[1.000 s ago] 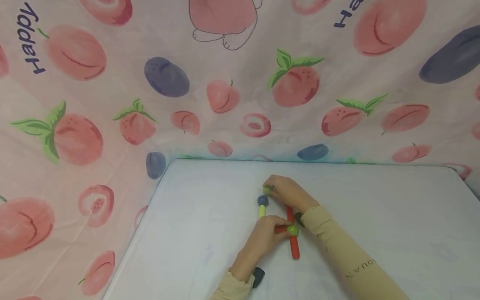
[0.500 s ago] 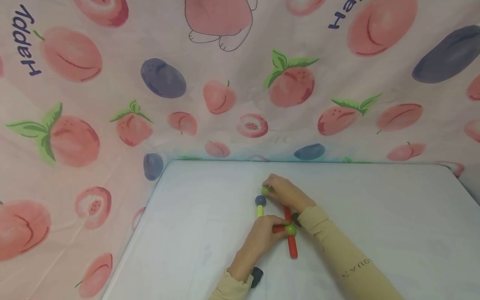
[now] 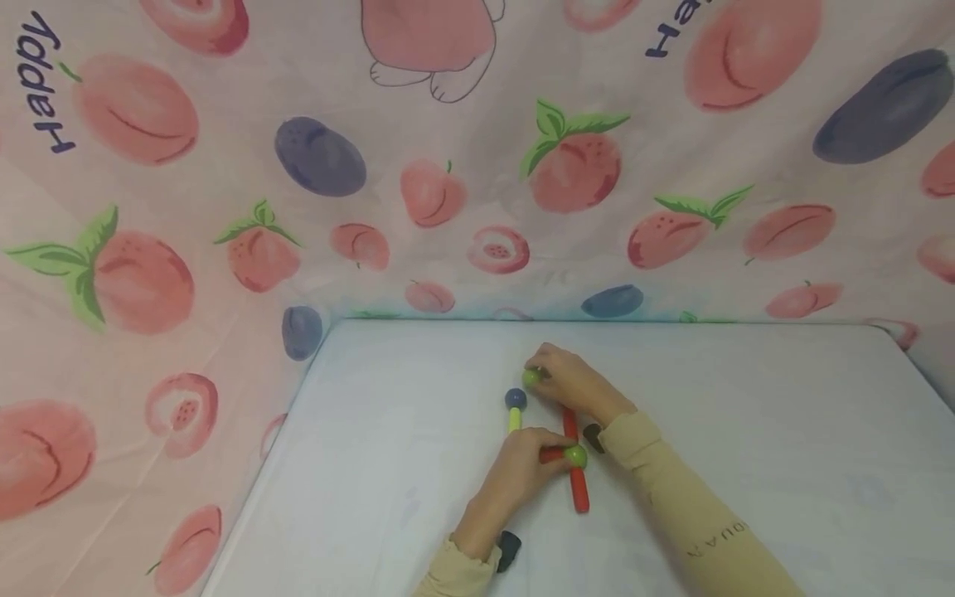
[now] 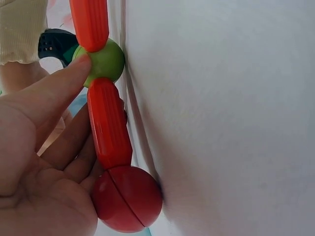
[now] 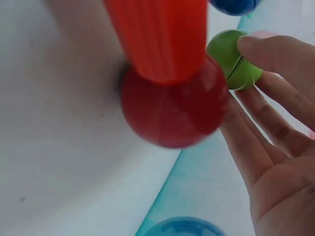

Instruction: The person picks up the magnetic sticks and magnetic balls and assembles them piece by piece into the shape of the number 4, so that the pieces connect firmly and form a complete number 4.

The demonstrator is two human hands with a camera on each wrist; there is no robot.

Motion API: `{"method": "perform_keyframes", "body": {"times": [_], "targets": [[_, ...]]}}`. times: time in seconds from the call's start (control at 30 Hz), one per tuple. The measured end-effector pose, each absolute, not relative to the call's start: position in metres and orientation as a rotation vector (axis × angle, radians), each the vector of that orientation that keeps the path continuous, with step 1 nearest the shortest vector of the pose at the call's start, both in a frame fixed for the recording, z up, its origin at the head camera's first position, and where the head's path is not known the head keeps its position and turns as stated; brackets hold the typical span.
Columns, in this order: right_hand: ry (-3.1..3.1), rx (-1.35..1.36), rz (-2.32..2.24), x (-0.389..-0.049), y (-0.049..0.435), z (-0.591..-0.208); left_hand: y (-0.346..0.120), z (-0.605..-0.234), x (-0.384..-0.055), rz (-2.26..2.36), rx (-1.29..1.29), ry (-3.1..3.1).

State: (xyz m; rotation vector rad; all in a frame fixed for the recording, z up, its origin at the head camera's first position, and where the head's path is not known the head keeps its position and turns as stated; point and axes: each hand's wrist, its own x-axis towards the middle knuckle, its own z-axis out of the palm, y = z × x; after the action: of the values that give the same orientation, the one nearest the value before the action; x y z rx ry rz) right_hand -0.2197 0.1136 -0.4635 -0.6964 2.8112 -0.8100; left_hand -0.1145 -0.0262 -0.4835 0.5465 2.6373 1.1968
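Thumb and fingers of my left hand (image 3: 515, 468) pinch a green ball (image 4: 110, 63) where red rods meet. One red rod (image 4: 109, 125) runs from it to a red ball (image 4: 127, 199) close to the palm. In the head view another red rod (image 3: 579, 491) points toward the near side. Farther back, my right hand (image 3: 574, 383) pinches a second green ball (image 5: 231, 59) between thumb and fingers. Beside that ball is a blue ball (image 3: 516, 399) on a yellow-green rod (image 3: 515, 419), partly hidden by the left hand. A red ball (image 5: 174, 108) on a rod fills the right wrist view's middle.
The pieces are on a white table (image 3: 746, 431). A fruit-printed cloth (image 3: 433, 274) hangs behind it and along the left. Dark wrist devices (image 3: 509, 550) show at both sleeves. Something blue and rounded (image 5: 182, 227) shows at the right wrist view's bottom; I cannot tell what it is.
The head view has drifted slightly, so everything sits a little farther left. Both hands keep their grips on the two green balls with almost no movement.
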Motion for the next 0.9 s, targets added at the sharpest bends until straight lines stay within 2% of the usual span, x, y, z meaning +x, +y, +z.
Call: {"method": "perform_keyframes", "body": {"times": [0.9], "targets": [[2.899,-0.771,-0.926,-0.179,0.141,-0.447,-0.027,-0.479,-0.116,1.087,0.678,2.67]]}}
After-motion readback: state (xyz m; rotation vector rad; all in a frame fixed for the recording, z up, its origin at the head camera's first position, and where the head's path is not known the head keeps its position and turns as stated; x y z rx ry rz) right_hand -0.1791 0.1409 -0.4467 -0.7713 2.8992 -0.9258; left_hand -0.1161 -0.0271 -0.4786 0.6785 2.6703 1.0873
